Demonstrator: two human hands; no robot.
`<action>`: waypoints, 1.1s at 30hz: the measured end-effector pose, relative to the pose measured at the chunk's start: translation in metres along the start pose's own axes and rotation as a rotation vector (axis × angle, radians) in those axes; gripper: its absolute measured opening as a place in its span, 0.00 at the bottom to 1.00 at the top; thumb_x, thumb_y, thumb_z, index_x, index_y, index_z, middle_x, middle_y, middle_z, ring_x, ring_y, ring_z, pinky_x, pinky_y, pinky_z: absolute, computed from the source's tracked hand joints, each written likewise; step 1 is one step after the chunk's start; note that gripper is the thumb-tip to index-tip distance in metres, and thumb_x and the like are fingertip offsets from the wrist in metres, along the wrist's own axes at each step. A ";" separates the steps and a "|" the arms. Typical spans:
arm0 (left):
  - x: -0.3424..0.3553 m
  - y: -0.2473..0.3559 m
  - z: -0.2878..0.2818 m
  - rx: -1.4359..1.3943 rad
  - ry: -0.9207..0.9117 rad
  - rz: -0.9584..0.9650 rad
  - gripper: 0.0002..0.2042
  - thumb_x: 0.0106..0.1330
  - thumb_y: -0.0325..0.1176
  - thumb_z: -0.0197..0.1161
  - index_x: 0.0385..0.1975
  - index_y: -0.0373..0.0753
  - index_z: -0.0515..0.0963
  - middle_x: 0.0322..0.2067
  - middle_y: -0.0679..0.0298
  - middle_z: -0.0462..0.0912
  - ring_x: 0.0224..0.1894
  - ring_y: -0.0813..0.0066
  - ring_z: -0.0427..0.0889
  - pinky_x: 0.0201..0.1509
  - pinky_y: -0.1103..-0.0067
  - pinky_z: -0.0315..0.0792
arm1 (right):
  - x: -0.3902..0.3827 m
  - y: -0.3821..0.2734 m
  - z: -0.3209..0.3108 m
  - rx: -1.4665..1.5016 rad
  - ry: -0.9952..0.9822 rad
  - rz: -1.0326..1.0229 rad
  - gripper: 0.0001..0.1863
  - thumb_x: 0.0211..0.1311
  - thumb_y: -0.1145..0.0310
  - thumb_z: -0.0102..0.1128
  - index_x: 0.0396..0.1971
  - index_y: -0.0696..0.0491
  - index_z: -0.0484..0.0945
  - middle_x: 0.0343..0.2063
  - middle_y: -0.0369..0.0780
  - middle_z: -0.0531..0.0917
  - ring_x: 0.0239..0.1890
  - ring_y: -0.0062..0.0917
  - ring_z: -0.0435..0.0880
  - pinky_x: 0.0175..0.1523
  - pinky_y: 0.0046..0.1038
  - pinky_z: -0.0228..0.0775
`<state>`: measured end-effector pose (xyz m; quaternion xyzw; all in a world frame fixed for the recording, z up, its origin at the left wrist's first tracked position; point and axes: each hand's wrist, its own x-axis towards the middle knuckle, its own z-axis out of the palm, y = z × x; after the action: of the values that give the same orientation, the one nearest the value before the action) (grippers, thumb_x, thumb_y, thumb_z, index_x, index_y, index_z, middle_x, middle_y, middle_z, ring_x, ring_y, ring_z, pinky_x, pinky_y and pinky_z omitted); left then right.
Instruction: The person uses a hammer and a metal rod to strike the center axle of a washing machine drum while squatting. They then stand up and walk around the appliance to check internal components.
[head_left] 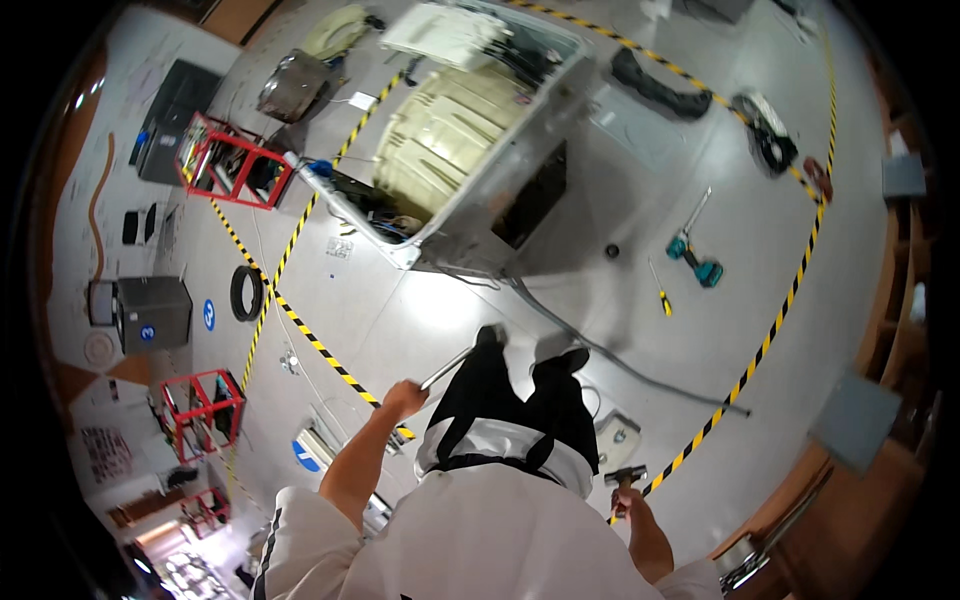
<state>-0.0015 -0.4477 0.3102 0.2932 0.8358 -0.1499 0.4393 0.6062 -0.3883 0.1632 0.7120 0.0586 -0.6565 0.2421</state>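
My left hand (pixel 405 399) is closed around one end of a slim metal bar (pixel 448 368), which slants up toward my left shoe; its exact kind I cannot make out. Low on the right, my right hand (pixel 626 501) grips a hammer (pixel 626 475) by the handle, its dark head pointing forward. Ahead of my feet lies an opened washing machine (pixel 480 200) with a grey metal casing and a cream plastic tub (pixel 440 140) showing inside. A grey hose (pixel 620 357) trails from it across the floor to the right.
A cordless drill (pixel 692 260) and a yellow-handled screwdriver (pixel 662 290) lie on the right. Red-framed carts (pixel 235 165) stand at left, near a black rubber ring (pixel 246 293). Yellow-black floor tape (pixel 765 345) crosses the floor. A metal drum (pixel 293 86) sits at far left.
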 end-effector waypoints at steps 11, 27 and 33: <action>-0.068 -0.187 0.198 -0.891 0.095 -0.405 0.22 0.61 0.45 0.53 0.25 0.25 0.76 0.13 0.50 0.74 0.10 0.60 0.75 0.14 0.69 0.69 | -0.112 -0.057 0.070 -0.380 0.167 -0.163 0.15 0.58 0.70 0.50 0.12 0.56 0.66 0.10 0.37 0.66 0.11 0.25 0.67 0.15 0.26 0.58; -0.153 -0.084 0.383 -1.449 0.306 -0.625 0.23 0.58 0.46 0.55 0.18 0.26 0.75 0.13 0.51 0.74 0.14 0.59 0.75 0.18 0.67 0.68 | -0.180 -0.234 0.171 -0.725 0.281 -0.269 0.06 0.52 0.77 0.51 0.18 0.55 0.66 0.13 0.36 0.66 0.12 0.21 0.64 0.16 0.22 0.55; -0.104 -0.089 0.479 -1.408 -0.064 -0.585 0.23 0.55 0.48 0.54 0.27 0.27 0.78 0.27 0.42 0.79 0.35 0.47 0.80 0.37 0.64 0.71 | -0.204 -0.245 0.233 -0.828 0.356 -0.210 0.06 0.52 0.77 0.53 0.19 0.57 0.67 0.13 0.39 0.67 0.12 0.23 0.66 0.15 0.23 0.55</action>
<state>0.2985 -0.7980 0.1225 -0.2941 0.7646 0.2999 0.4889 0.2695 -0.2240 0.2888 0.6472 0.4286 -0.4663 0.4243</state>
